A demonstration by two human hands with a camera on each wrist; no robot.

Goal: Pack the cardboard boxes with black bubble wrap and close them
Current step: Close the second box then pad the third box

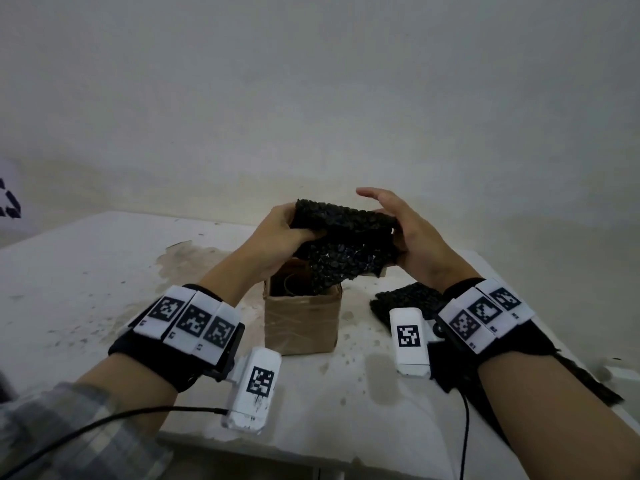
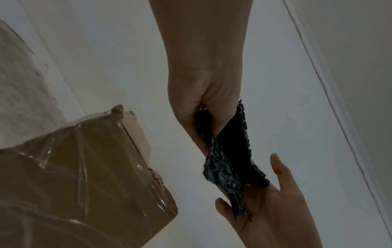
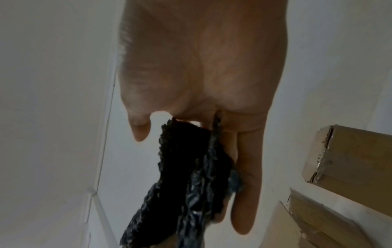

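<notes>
A small open cardboard box (image 1: 300, 318), wrapped in clear tape, stands on the white table (image 1: 86, 271). Just above its opening I hold a folded sheet of black bubble wrap (image 1: 346, 233) between both hands, its lower edge hanging into the box. My left hand (image 1: 280, 230) grips the sheet's left end with curled fingers; the left wrist view shows this left hand (image 2: 203, 100) pinching the wrap (image 2: 229, 159) beside the box (image 2: 84, 167). My right hand (image 1: 408, 230) supports the right end with straight fingers. In the right wrist view the wrap (image 3: 186, 167) lies along that flat right hand (image 3: 201, 67).
A second piece of black bubble wrap (image 1: 405, 301) lies on the table right of the box. Another dark strip (image 1: 588, 382) sits under my right forearm near the table's right edge. A plain wall stands behind the stained table. Cardboard flaps (image 3: 350, 154) show beside my right hand.
</notes>
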